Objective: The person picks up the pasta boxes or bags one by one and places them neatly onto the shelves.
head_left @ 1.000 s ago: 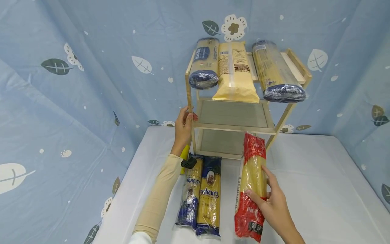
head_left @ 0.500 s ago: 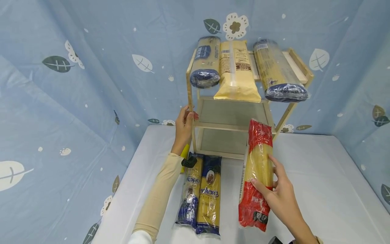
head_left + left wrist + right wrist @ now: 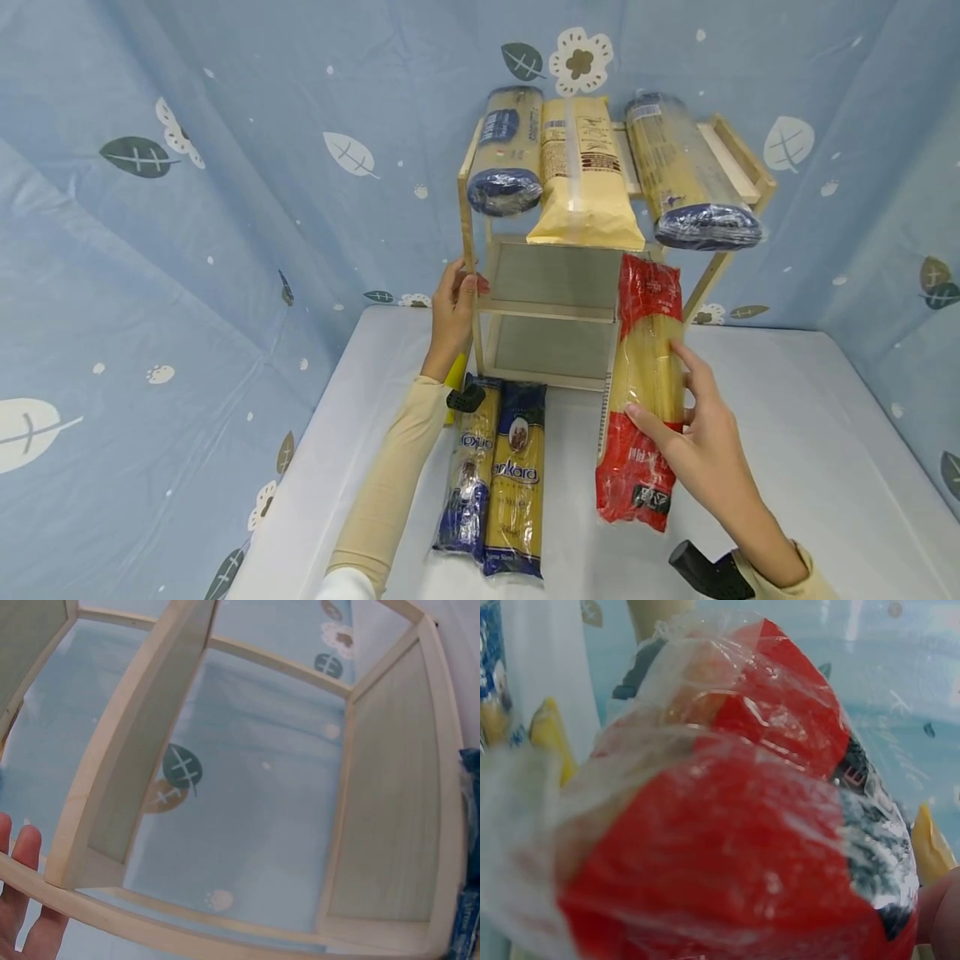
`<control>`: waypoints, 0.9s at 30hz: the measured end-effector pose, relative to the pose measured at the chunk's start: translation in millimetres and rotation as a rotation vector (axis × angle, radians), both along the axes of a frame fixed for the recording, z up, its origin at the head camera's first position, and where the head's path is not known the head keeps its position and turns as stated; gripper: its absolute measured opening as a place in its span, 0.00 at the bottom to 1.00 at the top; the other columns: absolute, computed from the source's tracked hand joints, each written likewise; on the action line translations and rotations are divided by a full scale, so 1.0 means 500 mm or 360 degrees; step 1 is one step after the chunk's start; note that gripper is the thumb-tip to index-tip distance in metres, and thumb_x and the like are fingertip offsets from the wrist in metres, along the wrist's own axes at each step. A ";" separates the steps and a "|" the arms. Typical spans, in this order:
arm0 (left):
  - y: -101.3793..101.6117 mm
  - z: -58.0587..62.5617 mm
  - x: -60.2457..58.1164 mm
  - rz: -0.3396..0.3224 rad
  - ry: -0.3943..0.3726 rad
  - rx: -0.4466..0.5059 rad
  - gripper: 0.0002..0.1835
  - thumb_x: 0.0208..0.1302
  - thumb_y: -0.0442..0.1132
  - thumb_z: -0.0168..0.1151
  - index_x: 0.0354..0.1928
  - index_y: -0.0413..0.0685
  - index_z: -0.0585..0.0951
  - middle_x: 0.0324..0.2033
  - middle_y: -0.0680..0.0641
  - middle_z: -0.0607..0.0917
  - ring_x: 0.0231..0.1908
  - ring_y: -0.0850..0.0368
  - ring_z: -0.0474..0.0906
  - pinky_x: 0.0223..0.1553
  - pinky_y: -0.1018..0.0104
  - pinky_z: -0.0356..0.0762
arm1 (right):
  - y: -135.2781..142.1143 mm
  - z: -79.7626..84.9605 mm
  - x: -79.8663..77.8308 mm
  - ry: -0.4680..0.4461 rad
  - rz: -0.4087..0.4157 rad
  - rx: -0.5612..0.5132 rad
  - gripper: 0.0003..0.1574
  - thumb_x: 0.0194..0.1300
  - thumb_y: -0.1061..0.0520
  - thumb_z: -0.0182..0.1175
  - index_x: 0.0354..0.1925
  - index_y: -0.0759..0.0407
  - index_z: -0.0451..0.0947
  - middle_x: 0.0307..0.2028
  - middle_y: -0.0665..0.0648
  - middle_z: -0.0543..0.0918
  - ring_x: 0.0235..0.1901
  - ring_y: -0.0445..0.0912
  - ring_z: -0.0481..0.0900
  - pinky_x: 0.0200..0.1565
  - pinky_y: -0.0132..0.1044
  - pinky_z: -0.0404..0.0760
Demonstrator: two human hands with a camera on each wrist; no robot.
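A wooden shelf rack stands at the back of the table. My left hand grips its left front post, and the left wrist view shows fingers curled about that post. In my right hand is a red and clear pack of noodles, pinched by thumb and fingers near its middle. The pack is lifted before the rack's right side, its upper end just under the top shelf. Its red end fills the right wrist view and hides most of that hand.
On the top shelf lie a blue-ended pasta pack, a cream-coloured pack and another blue-ended pasta pack. Two blue and yellow pasta packs lie on the white table. Something yellow sits behind my left wrist.
My right hand has raised the red noodle pack from low over the table, moving it up, slightly right and toward the rack. My left hand stays on the post.
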State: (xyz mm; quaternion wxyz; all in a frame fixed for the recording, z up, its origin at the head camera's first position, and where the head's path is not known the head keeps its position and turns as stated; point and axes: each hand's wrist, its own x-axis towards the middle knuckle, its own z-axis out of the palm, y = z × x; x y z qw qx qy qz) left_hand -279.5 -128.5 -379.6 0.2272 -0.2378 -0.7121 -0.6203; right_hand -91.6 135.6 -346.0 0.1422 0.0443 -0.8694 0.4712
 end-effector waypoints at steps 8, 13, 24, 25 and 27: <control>0.000 0.001 0.003 -0.0008 -0.0008 0.0009 0.16 0.74 0.30 0.42 0.59 0.31 0.69 0.36 0.30 0.79 0.38 0.36 0.78 0.46 0.48 0.75 | 0.012 0.025 -0.055 0.0051 0.0013 0.0105 0.53 0.57 0.62 0.67 0.73 0.57 0.48 0.52 0.75 0.68 0.31 0.66 0.81 0.25 0.49 0.82; -0.002 0.004 0.005 -0.0001 -0.0013 -0.0005 0.16 0.74 0.30 0.42 0.59 0.31 0.69 0.37 0.30 0.79 0.38 0.36 0.78 0.47 0.47 0.74 | 0.023 0.037 -0.098 0.0074 0.0037 0.0144 0.53 0.58 0.60 0.66 0.72 0.63 0.47 0.55 0.77 0.67 0.40 0.71 0.77 0.29 0.58 0.80; -0.001 0.003 0.004 -0.0018 -0.0013 -0.0007 0.16 0.74 0.30 0.42 0.59 0.31 0.69 0.37 0.29 0.79 0.38 0.36 0.78 0.46 0.47 0.75 | 0.043 0.055 -0.177 0.0014 0.0016 0.0237 0.50 0.60 0.57 0.65 0.71 0.67 0.49 0.60 0.76 0.66 0.51 0.72 0.71 0.39 0.66 0.75; -0.001 0.003 0.004 -0.0014 -0.0016 -0.0010 0.16 0.74 0.30 0.42 0.59 0.31 0.69 0.37 0.29 0.79 0.38 0.37 0.78 0.46 0.48 0.75 | 0.044 0.056 -0.183 -0.0007 0.0019 0.0245 0.50 0.60 0.56 0.64 0.71 0.67 0.49 0.60 0.76 0.66 0.52 0.72 0.71 0.41 0.66 0.75; -0.001 0.004 0.005 -0.0001 -0.0023 -0.0015 0.16 0.74 0.31 0.42 0.59 0.32 0.69 0.37 0.30 0.79 0.38 0.37 0.78 0.46 0.49 0.75 | 0.047 0.056 -0.194 -0.0042 0.0036 0.0249 0.50 0.61 0.55 0.64 0.71 0.67 0.48 0.61 0.75 0.64 0.53 0.71 0.69 0.44 0.67 0.73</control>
